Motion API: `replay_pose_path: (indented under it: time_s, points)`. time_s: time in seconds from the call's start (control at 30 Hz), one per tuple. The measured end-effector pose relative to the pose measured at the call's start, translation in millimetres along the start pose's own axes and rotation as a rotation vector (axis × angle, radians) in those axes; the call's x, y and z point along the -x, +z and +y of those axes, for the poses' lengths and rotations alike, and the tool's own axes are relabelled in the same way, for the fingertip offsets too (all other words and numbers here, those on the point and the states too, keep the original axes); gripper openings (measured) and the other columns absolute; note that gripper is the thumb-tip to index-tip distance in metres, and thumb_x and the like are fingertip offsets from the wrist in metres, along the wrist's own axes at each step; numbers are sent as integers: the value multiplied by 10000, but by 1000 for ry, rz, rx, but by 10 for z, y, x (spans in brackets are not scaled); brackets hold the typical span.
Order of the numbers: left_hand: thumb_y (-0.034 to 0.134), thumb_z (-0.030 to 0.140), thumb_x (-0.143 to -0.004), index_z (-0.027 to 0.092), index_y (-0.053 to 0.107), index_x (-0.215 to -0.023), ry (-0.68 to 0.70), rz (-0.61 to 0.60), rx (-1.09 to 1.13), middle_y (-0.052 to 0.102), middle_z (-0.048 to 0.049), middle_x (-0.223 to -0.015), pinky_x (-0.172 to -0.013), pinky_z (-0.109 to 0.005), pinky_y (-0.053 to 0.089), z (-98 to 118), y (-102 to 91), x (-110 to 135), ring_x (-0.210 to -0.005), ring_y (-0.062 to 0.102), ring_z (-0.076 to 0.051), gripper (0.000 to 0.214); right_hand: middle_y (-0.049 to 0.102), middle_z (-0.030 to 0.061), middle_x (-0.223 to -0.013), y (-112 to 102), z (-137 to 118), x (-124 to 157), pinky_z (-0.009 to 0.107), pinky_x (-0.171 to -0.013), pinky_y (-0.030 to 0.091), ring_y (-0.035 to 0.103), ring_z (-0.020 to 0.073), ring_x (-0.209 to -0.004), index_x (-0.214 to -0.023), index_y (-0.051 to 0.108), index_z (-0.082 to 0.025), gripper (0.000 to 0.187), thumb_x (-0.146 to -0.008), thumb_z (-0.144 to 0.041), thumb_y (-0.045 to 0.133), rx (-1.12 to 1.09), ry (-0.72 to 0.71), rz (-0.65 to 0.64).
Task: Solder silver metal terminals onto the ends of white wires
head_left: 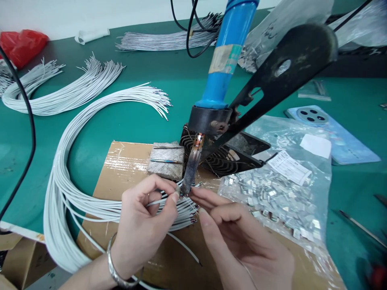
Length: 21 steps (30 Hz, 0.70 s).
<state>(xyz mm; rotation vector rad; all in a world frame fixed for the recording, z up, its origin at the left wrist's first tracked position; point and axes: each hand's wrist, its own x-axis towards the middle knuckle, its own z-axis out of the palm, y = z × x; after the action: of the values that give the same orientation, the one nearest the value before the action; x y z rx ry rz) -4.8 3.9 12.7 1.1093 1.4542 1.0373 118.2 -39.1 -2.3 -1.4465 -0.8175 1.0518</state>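
At lower center of the frame, the left hand (142,227) pinches the white wires (87,210) between thumb and fingers. The curled right hand (238,237) reaches their dark ends (193,211), though its grip can't be made out. A soldering iron (190,173) hangs just above.

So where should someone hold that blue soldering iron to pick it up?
Take the blue handle from above, high up. It is a long straight cylinder slanting up from the black collar, so a grip there stays far from the scorched metal tip.
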Motion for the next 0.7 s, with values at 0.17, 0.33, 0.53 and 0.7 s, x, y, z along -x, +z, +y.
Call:
replay_pose_path:
  time_s: [0.17,0.33,0.53,0.7]
  points:
    - [706,119,-754,151,661,-688,16,22,-22,738,-33,-757,-498,-142,434,9,0,-9,-577,613,-89,86,807,49,-1101,-19,21,-13,211,-866,586,765,172,-1024,-678,619,-220,233,-874,-237,745,23,-24,-8]
    - [717,135,-754,157,664,-695,19,14,-37,744,-34,-780,-470,-147,413,2,-17,2,-555,593,-84,82,805,49,-1114,-28,14,-6,213,-874,579,762,173,-1026,-678,611,-226,237,-884,-249,726,43,-38,-11]
    - [707,126,-761,162,662,-700,19,10,-45,747,-30,-761,-501,-146,441,-4,-19,-3,-587,621,-94,84,807,21,-1093,-19,42,1,219,-912,546,749,157,-1034,-669,599,-237,249,-897,-262,695,64,-43,-9]
    - [705,117,-753,150,657,-690,17,8,-32,740,-32,-741,-497,-137,429,5,-7,-8,-571,606,-85,86,802,-30,-1096,-10,43,7,142,-885,517,738,96,-1017,-684,608,-242,235,-902,-246,696,41,-28,-6]
